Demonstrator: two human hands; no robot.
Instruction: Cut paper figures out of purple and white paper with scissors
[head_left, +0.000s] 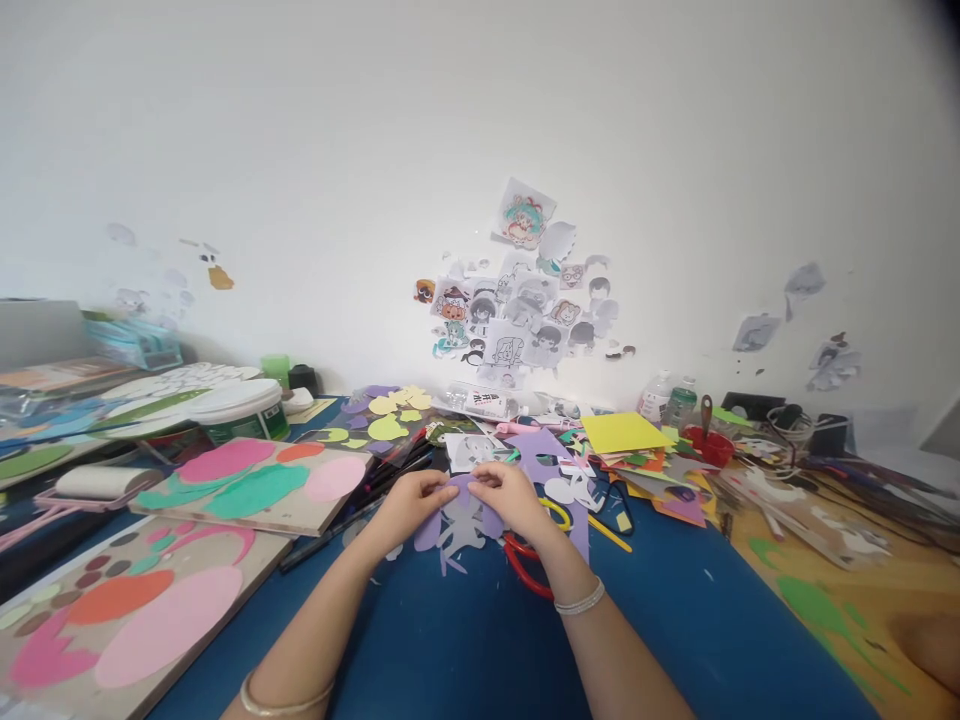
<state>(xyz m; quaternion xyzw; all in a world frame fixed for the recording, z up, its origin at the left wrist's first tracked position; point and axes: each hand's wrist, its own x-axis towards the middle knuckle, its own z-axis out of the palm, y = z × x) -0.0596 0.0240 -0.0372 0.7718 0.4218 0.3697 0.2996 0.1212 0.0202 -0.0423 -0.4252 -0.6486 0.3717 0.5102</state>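
Note:
Both my hands meet over the blue table (pixel 480 640), pinching a lilac paper cut-out (pixel 459 522) between them. My left hand (pixel 411 507) grips its left upper edge with closed fingers. My right hand (pixel 511 498) pinches the top right edge; a silver bracelet circles that wrist. The cut-out hangs down with ragged strips just above the table. Red-handled scissors (pixel 525 565) lie under my right wrist, and yellow-handled scissors (pixel 559 513) sit just right of my right hand.
Boards with pink, green and orange paper shapes (pixel 247 485) lie at left, beside a paint roller (pixel 101 483) and a white tub (pixel 244 408). A heap of coloured paper with a yellow sheet (pixel 622 432) is at right. Bottles (pixel 667 400) and cartoon stickers on the wall (pixel 517 300) stand behind.

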